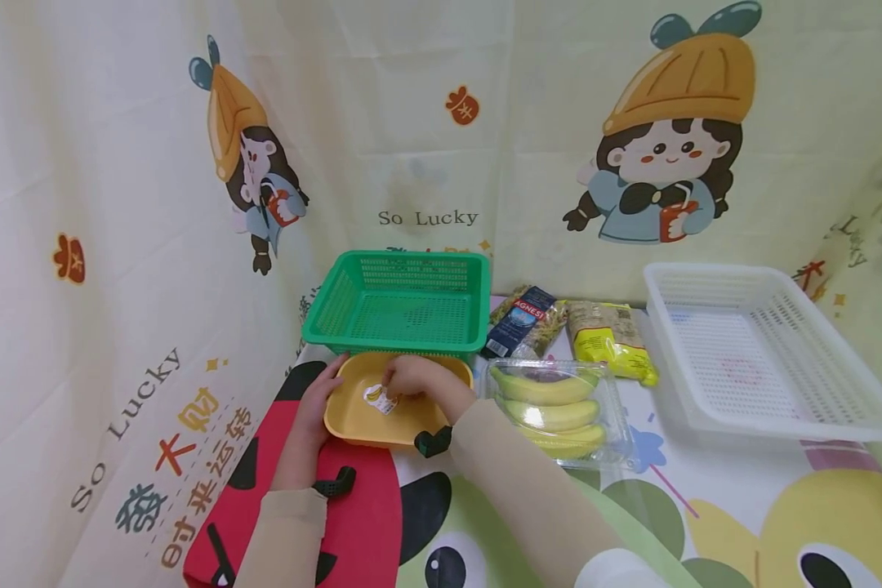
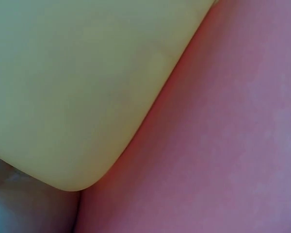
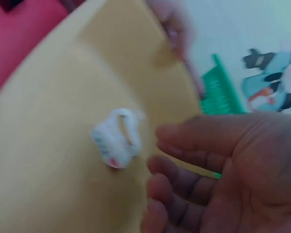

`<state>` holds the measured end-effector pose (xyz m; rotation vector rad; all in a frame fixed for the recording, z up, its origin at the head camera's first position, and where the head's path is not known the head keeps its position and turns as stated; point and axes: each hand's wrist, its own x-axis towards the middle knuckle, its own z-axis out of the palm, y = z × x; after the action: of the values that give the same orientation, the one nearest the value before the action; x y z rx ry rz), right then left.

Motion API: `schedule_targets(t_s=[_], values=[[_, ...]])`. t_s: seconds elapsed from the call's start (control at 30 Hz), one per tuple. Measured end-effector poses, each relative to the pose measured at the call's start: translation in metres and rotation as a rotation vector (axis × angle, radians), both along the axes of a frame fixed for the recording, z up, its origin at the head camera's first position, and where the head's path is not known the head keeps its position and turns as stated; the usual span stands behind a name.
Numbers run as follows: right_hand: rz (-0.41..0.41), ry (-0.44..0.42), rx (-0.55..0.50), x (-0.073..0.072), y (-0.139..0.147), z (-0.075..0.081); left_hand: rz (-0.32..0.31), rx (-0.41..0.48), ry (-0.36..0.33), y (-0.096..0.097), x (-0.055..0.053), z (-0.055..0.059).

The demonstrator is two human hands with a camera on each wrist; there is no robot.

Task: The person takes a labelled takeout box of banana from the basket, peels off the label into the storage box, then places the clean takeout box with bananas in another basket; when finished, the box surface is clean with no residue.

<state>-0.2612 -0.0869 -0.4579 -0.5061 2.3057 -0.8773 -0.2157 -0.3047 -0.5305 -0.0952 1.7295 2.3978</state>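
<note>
While R fingers (image 3: 189, 138) reach w/in tray (image 1: 360, 425), L fingers (image 1: 329, 377) hold rim (image 1: 327, 418).

Near left, orange-yellow rounded rectangular plastic tub (image 1: 371, 427), with small white banana-printed label (image 1: 376, 397) on its floor; left hand (image 1: 320, 402) along its left side; right hand (image 1: 420, 379) inside, right of the label; just beyond the tub, green rectangular perforated plastic basket (image 1: 479, 302); right of the tub, clear rectangular plastic box (image 1: 619, 404) with yellow curved bananas (image 1: 551, 415) inside; beyond the box, dark-blue-labelled clear plastic bag (image 1: 520, 321), with yellow-and-clear plastic bag (image 1: 612, 336) to its right; at far right, white rectangular perforated plastic basket (image 1: 750, 351).
</note>
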Motion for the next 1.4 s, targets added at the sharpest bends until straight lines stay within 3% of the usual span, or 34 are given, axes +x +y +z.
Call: schedule_targets(t_s=[0.1, 0.23, 0.3, 0.5, 0.63, 0.73, 0.83, 0.97, 1.07, 1.17, 1.4], values=[[0.012, -0.041, -0.070, 0.002, 0.014, 0.016, 0.022, 0.006, -0.007, 0.000, 0.003, 0.007], [0.052, -0.045, -0.156, 0.003, 0.045, 0.036, 0.077, -0.064, 0.032, -0.002, 0.006, 0.014], [0.059, -0.036, -0.190, 0.003, 0.064, 0.044, 0.139, -0.163, 0.065, -0.002, 0.007, 0.016], [-0.001, 0.023, -0.239, 0.009, 0.132, 0.063, 0.381, -0.593, 0.119, -0.002, 0.012, 0.023], [-0.074, 0.070, -0.273, 0.017, 0.181, 0.062, 0.426, -0.722, 0.187, 0.011, 0.020, 0.037], [-0.142, 0.109, -0.300, 0.027, 0.216, 0.059, 0.371, -0.675, 0.267, 0.033, 0.028, 0.051], [-0.220, 0.163, -0.323, 0.037, 0.248, 0.054, 0.246, -0.544, 0.334, 0.065, 0.035, 0.063], [-0.302, 0.248, -0.316, 0.052, 0.281, 0.046, 0.046, -0.392, 0.342, 0.112, 0.043, 0.069], [-0.359, 0.311, -0.293, 0.062, 0.299, 0.038, -0.073, -0.327, 0.332, 0.146, 0.045, 0.069], [-0.409, 0.359, -0.292, 0.070, 0.312, 0.030, -0.125, -0.309, 0.294, 0.175, 0.046, 0.066], [-0.591, 0.398, -0.393, 0.082, 0.328, 0.003, -0.145, -0.318, 0.203, 0.222, 0.046, 0.055]])
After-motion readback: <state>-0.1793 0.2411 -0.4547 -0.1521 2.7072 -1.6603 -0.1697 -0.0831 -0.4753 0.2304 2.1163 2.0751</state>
